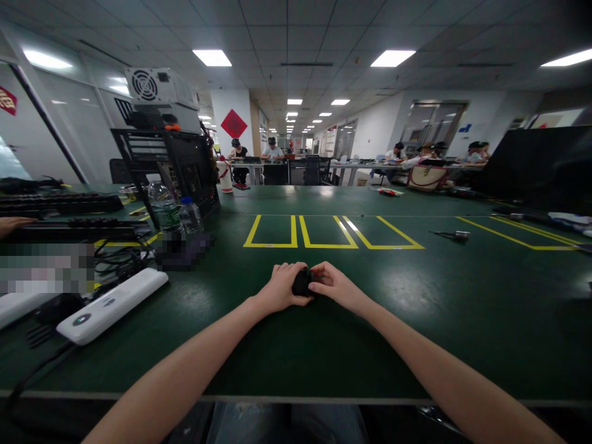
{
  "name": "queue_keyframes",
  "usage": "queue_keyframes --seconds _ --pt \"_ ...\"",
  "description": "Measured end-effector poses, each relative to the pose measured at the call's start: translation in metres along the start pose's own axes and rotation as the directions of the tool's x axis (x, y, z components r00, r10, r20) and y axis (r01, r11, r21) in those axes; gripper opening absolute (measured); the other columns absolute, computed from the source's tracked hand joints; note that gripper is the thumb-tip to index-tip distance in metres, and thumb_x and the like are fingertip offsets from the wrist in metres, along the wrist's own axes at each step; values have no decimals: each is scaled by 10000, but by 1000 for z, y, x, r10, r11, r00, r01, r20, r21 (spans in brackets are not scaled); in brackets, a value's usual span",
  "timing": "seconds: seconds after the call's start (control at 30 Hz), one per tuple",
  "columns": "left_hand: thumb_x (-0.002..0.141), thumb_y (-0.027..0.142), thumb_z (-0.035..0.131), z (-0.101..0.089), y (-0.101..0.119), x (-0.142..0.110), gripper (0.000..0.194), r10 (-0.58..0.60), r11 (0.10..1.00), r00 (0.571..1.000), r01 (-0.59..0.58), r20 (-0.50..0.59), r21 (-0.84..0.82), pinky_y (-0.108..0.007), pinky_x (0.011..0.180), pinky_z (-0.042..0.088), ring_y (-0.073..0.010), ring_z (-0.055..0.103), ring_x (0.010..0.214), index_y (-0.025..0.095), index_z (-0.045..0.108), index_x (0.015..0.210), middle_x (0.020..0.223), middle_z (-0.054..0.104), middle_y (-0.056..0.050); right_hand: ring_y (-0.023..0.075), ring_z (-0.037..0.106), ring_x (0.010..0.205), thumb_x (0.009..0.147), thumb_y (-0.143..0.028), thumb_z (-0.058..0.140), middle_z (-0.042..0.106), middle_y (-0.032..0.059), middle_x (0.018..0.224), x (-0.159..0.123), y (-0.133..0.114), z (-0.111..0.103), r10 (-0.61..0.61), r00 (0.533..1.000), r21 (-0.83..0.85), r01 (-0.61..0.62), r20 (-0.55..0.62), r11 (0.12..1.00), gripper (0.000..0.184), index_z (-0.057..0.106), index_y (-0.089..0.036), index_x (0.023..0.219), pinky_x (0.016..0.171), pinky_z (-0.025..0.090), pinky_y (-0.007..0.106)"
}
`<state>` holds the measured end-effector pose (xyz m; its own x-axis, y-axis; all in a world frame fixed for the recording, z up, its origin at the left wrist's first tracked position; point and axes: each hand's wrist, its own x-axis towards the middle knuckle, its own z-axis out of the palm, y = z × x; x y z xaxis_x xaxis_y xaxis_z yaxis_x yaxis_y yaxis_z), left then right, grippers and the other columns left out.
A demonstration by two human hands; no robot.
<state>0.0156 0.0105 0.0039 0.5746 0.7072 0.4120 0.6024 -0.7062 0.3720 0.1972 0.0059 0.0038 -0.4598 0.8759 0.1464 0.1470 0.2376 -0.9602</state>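
Note:
A small black object (301,282), its exact kind not clear from here, is on or just above the green tabletop in front of me. My left hand (283,286) curls round its left side, thumb near me and fingers at the far side. From the right, my right hand (333,286) has its bent thumb and fingers closed on the object's right side. Both hands hide much of its outline. Beyond them, yellow tape outlines (329,245) mark the table.
To the left lie a white power strip (115,305), cables, plastic bottles (163,203) and a black open computer case (185,166). A slim metal tool (457,235) rests at the right. Another person's hand (13,226) shows at the far left. People sit at distant tables.

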Motion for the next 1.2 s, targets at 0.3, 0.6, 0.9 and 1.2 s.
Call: queue_keyframes --seconds 0.3,0.6,0.9,1.2 --pt "603 403 637 -1 2 0 584 -31 1000 999 31 11 3 -372 814 314 -226 478 899 228 370 1093 1009 509 -41 172 528 920 666 -258 612 511 12 948 -4 -4 -1 -34 999 21 33 40 999 273 456 -197 882 819 431 378" --pt "598 414 631 3 -2 1 598 -17 1000 1000 17 -4 24 -360 794 314 -224 476 878 217 370 1099 984 516 -45 171 526 932 659 -237 619 497 33 999 -1 0 1 -7 1000 54 6 29 999 327 447 -184 932 851 408 387" --pt "601 414 632 1 0 0 601 -25 1000 1000 25 9 15 -360 796 316 -226 476 889 225 364 1104 987 514 -41 148 535 856 711 -304 564 512 -2 866 1 2 1 -65 998 37 65 -7 997 205 465 -187 848 784 440 348" --pt "601 394 633 2 0 1 588 -48 999 999 48 16 3 -367 799 310 -230 479 898 233 367 1101 991 519 -39 171 508 957 659 -248 623 504 25 1003 -3 2 0 -3 998 59 -1 70 998 341 429 -200 934 836 424 382"
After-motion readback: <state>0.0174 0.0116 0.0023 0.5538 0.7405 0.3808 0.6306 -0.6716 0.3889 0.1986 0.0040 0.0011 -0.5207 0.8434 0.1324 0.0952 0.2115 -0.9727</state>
